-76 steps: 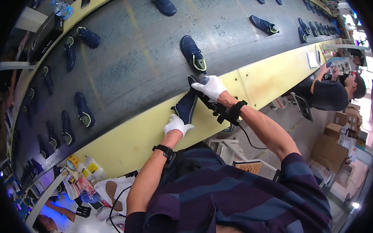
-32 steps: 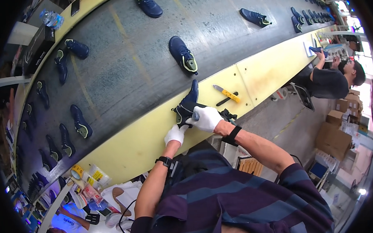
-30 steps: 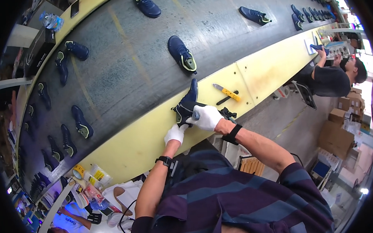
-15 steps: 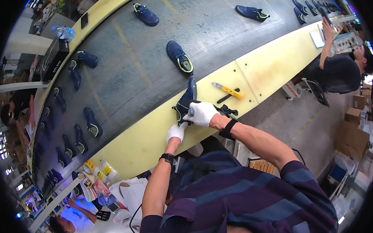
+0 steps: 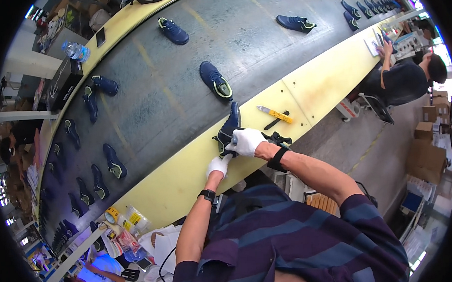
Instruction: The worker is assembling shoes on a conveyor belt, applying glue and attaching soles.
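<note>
Shoe [image 5: 229, 132], dark blue, stands tilted on the near yellow edge of the table [image 5: 187, 175], its toe pointing far toward the grey belt [image 5: 153, 94]. The right hand [image 5: 246, 141], in a white glove, is closed over the shoe's near side, fingers curled around it. The left hand [image 5: 219, 166], also white-gloved, sits just below and near the shoe's heel, fingers bent toward it; whether it grips the shoe or only touches it cannot be told. Both wrists carry dark bands.

Just right of the shoe on the yellow edge lie a yellow-handled tool [image 5: 275, 114] and a black stick [image 5: 275, 121] crossing beside it, apart from the hands. On the belt just beyond the held shoe lies another blue shoe [image 5: 215, 80] with a light green heel. More blue shoes are spread over the belt to the left and far side. At far right a person in a black shirt [image 5: 402, 80] leans at the table. Bottles and packets [image 5: 121, 228] crowd the near left corner.
</note>
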Motion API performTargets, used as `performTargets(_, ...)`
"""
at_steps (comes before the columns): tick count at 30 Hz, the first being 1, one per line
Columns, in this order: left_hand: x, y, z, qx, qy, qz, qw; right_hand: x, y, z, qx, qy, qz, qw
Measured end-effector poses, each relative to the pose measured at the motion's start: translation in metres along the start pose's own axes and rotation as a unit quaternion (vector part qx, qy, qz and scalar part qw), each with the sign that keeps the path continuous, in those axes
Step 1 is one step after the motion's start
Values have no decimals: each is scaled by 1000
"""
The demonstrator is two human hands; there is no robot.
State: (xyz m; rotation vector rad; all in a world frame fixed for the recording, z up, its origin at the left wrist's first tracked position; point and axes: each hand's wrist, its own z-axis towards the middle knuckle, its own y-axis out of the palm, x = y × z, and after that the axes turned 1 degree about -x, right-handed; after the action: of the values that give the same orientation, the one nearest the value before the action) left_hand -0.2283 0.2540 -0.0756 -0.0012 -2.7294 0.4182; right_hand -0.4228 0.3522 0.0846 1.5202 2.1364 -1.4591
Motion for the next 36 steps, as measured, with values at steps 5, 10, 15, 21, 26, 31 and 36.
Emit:
performTargets(5, -3, -3, -1, -2, 26, -16, 1000, -26, -1, 7, -17, 31, -32, 999)
performTargets(10, -1, -6, -4, -25, 12, -20, 999, -28, 3, 10, -26, 47, -46, 997)
performTargets(15, -4, 0, -7, -21, 5, -14, 1000, -7, 9, 1, 28, 18, -12, 999)
performTargets(21, -3, 2, -8, 5, 0, 16, 1000, -13, 6, 4, 6, 34, -25, 999)
performTargets(26, 2, 0, -9, 5, 15, 22, 1000, -32, -1, 7, -18, 64, -42, 997)
performTargets(31, 3, 0, -12, 51, 46, -10, 998, -50, 2, 15, -35, 91, -58, 994)
performTargets(36, -1, -1, -11, 36, 43, 7, 998, -70, 0, 23, -48, 98, -83, 991)
